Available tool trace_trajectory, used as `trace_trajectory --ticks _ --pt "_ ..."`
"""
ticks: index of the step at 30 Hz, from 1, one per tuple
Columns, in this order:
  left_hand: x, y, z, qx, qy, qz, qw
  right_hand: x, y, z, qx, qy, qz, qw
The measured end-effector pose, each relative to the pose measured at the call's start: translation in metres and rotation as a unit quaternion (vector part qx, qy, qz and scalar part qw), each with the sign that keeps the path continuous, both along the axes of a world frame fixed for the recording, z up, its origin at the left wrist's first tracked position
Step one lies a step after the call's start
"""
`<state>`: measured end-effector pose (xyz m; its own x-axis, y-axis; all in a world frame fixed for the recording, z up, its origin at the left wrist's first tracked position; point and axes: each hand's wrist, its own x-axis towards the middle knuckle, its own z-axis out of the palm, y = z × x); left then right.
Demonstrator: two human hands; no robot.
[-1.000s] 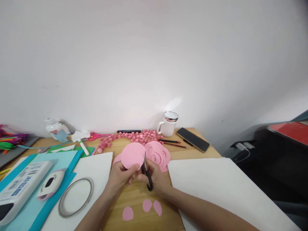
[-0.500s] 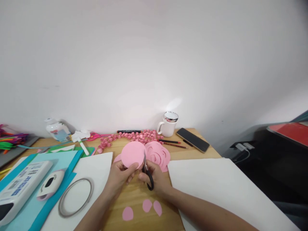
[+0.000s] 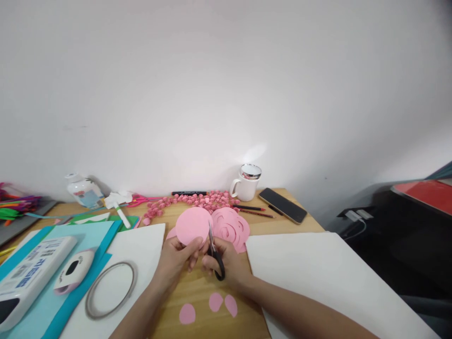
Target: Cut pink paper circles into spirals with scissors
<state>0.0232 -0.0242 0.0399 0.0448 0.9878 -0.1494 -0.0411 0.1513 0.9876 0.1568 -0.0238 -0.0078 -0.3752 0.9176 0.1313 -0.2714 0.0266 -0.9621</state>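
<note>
Foremost, three pink paper cutouts lie between five and six o'clock from a pink paper disc. The left hand pinches this disc at its six-o'clock edge; the right hand grips black-handled scissors, blades at the disc's three-o'clock edge. Beyond, spiral-cut pink paper lies at three o'clock, rolled pink buds at one, a white mug at two.

1 head view — forward, down over desk

Pink disc appears matt, smooth paper; scissors show shiny metal blades and plastic-looking handles; tabletop is grained wood; mug is glossy with mirror-bright rim; phone presents smooth, glassy face.
</note>
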Motion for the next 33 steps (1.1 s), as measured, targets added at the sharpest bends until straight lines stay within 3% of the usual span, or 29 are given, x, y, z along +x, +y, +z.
trace_trajectory --ticks 10,21,33 --pt "-0.0027 0.0011 -0.0024 0.007 0.051 -0.036 0.998 0.0014 0.0024 0.0067 0.033 -0.008 -0.059 0.998" --pt "-0.0026 0.0019 0.0003 0.010 0.033 0.007 0.999 0.0021 0.0011 0.0073 0.007 -0.014 -0.047 0.999" --pt "-0.0039 0.0027 -0.0033 0.004 -0.029 -0.014 0.999 -0.0007 0.0015 0.0027 -0.025 -0.008 -0.036 0.999"
